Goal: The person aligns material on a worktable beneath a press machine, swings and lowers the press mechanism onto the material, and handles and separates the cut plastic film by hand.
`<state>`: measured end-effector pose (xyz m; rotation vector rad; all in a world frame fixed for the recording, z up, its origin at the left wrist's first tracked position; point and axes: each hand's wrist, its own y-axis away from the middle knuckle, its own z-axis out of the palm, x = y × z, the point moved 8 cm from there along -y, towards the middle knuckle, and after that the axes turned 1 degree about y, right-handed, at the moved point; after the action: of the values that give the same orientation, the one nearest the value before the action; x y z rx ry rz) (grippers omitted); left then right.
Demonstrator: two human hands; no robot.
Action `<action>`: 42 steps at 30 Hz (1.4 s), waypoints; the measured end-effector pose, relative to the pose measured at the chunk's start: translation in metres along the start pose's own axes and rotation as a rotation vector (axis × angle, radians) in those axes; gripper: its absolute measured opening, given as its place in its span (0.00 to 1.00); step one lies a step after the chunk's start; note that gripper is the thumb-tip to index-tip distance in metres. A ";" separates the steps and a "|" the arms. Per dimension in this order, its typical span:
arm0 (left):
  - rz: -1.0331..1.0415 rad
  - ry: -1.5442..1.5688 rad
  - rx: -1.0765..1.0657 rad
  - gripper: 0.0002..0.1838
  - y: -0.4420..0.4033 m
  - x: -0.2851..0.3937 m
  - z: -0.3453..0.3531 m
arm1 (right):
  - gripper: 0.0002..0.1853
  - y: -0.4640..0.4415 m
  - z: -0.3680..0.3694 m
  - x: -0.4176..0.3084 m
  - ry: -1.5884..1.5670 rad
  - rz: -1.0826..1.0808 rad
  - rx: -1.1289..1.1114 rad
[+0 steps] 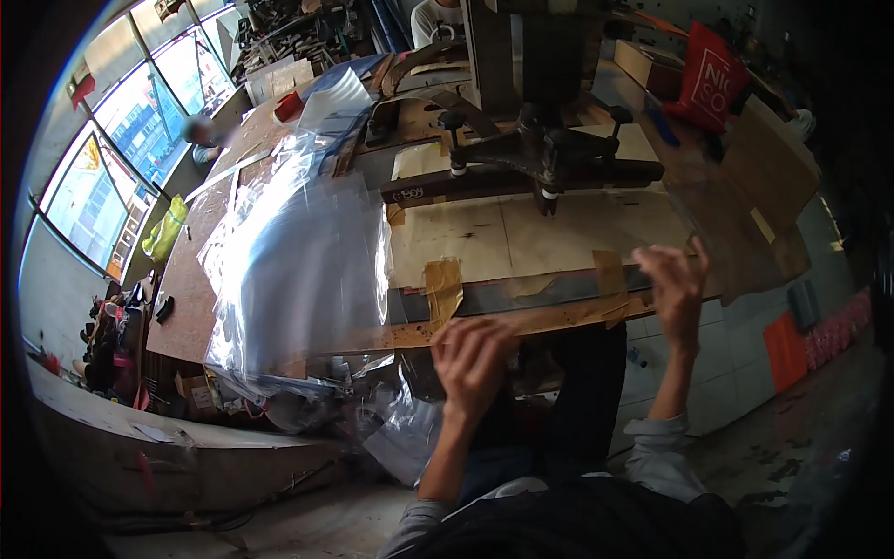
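My left hand (pixel 473 365) is raised just off the front edge of the worktable, below a strip of tan tape (pixel 443 291). Its fingers are bent and a little blurred; I cannot make out anything in them. My right hand (pixel 678 293) is up at the front right corner of a pale board (pixel 540 238), fingers curved and apart, with nothing visible in it. A second tape strip (pixel 610 284) is just left of that hand. Over the board stands a dark metal press head (pixel 540 154) with a crossbar (pixel 419 191). Clear plastic sheets (pixel 298 270) lie left of the board.
A red bag (pixel 710 79) and an open cardboard box (pixel 647 70) stand at the back right. A large cardboard piece (pixel 768 163) is at the right edge. Crumpled plastic (pixel 405 429) hangs below the table. Another person (pixel 203 140) is by the windows, and one (pixel 436 20) behind the press.
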<state>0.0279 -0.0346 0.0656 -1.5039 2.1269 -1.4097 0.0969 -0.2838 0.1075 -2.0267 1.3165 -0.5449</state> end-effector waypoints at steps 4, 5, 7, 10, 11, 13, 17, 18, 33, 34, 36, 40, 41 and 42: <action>0.204 0.185 -0.049 0.07 -0.001 0.056 0.003 | 0.11 0.009 -0.032 0.024 -0.157 0.143 -0.029; 0.196 0.222 -0.018 0.06 0.003 0.053 -0.001 | 0.11 0.016 -0.043 0.024 -0.203 0.160 -0.056; 0.188 0.265 0.028 0.03 0.014 0.044 -0.019 | 0.09 0.035 -0.059 0.004 -0.236 0.051 -0.231; 0.182 0.302 0.078 0.07 0.037 0.022 -0.056 | 0.14 0.068 -0.068 -0.028 -0.460 -0.022 -0.566; 0.155 0.306 0.093 0.11 0.045 0.017 -0.064 | 0.15 0.078 -0.065 -0.038 -0.549 -0.025 -0.668; 0.122 0.354 0.091 0.16 0.055 0.002 -0.077 | 0.20 0.085 -0.056 -0.048 -0.701 -0.055 -0.807; -0.125 0.278 0.008 0.20 0.055 -0.027 -0.069 | 0.27 0.077 -0.033 -0.034 -0.988 0.008 -0.836; -0.217 0.186 -0.027 0.20 0.054 -0.036 -0.062 | 0.28 0.074 -0.025 -0.023 -1.067 0.069 -0.810; -0.937 0.717 -0.204 0.16 0.079 -0.070 0.020 | 0.23 0.126 0.058 0.026 -1.275 1.158 -0.350; -0.799 0.681 -0.219 0.20 0.063 -0.069 0.015 | 0.25 0.116 0.056 0.025 -1.279 1.123 -0.344; -0.823 0.706 -0.154 0.21 0.055 -0.074 0.011 | 0.29 0.091 0.049 0.023 -1.286 1.051 -0.327; -0.835 0.746 -0.158 0.16 0.009 -0.073 0.008 | 0.35 0.045 0.036 0.023 -1.315 0.728 -0.099; -0.805 0.728 -0.160 0.19 0.000 -0.077 0.008 | 0.37 0.032 0.029 0.023 -1.311 0.655 -0.092; -0.772 0.712 -0.161 0.22 -0.011 -0.081 0.008 | 0.38 0.021 0.021 0.025 -1.330 0.591 -0.041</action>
<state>0.0779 0.0260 0.0416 -2.3082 2.1064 -2.3643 0.1072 -0.3060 0.0781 -1.3362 0.9068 0.9602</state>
